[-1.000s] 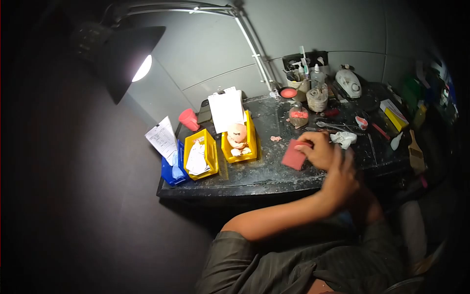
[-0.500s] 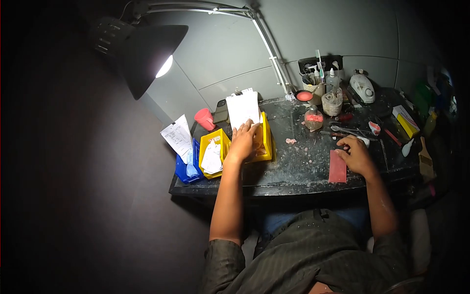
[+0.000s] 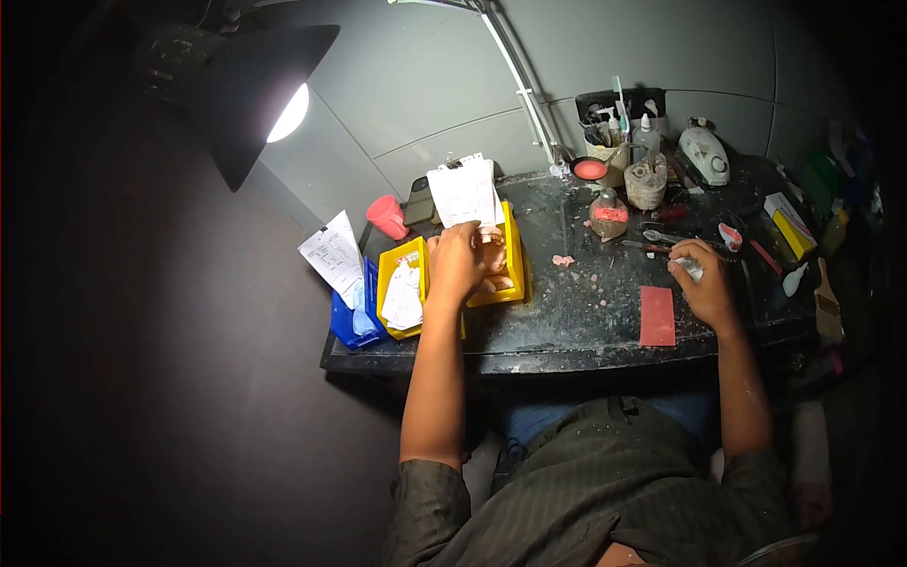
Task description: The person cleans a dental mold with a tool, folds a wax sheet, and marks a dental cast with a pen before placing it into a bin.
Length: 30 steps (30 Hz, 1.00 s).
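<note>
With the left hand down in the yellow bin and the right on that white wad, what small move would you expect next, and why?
Probably the left hand lifts the pink cast out of the yellow bin: its fingers are curled over the cast, the red sheet lies bare, and the right hand only pinches the white wad.

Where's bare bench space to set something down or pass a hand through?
Best patch: bare bench top between the yellow bin under the left hand and the red sheet, out to the front edge. A narrow strip lies between that sheet and the right hand. Crowded: back right around the jars, tools, and the left-end bins.
</note>
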{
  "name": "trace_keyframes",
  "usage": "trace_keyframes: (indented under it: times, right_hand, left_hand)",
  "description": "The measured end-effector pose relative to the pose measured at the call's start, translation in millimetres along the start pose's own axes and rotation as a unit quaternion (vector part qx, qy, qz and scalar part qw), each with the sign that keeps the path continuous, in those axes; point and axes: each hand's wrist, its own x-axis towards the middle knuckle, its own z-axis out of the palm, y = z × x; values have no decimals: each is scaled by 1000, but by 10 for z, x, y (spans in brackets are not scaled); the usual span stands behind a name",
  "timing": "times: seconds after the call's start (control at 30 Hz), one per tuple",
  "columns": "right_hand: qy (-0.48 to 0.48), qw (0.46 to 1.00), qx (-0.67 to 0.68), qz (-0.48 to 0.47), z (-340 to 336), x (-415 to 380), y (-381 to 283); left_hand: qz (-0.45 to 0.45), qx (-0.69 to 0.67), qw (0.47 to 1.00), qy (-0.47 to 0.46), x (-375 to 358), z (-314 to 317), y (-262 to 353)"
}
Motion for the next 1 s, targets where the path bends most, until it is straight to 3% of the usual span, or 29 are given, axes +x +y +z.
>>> trace_keyframes:
  times: [0.17, 0.23, 0.27, 0.33, 0.4, 0.43, 0.53, 0.6, 0.7, 0.8, 0.87, 0.97, 1.0]
  right_hand:
    - [33, 999, 35, -23, 64, -52, 125]
    - [44, 998, 41, -16, 54, -78, 124]
    - [52, 997, 49, -11, 52, -90, 120]
    - [61, 996, 63, 2, 65, -90, 132]
    - [66, 995, 78, 13, 88, -96, 122]
    - [70, 994, 87, 23, 97, -96, 106]
    - [66, 992, 102, 30, 102, -115, 70]
    - [58, 992, 106, 29, 99, -130, 48]
    - [55, 997, 44, -8, 111, -115, 9]
    - [28, 997, 53, -46, 211, -12, -196]
    - [-62, 991, 66, -102, 307, 151, -465]
    - [-149, 961, 23, -234, 594, 484, -877]
    - [-190, 958, 36, -210, 737, 601, -983]
  left_hand:
    - [-15, 36, 999, 20, 42, 44, -19]
    - [56, -6, 978, 200, 5, -1, 70]
    - [71, -14, 970, 234, -7, -29, 101]
    - [23, -146, 958, 245, -104, -156, 293]
    - [-34, -378, 892, 245, -202, -113, 351]
    - [-49, -427, 870, 240, -283, -134, 395]
    - [-54, -463, 850, 247, -477, -107, 398]
    - [-170, -558, 781, 224, -694, -134, 512]
    - [-232, -535, 768, 266, -909, 27, 446]
    - [-217, -527, 777, 268, -1160, 303, 317]
    - [-193, -494, 802, 275, -1266, 432, 288]
    - [-195, -511, 795, 263, -1295, 380, 359]
    - [-201, -507, 800, 249, -1309, 368, 365]
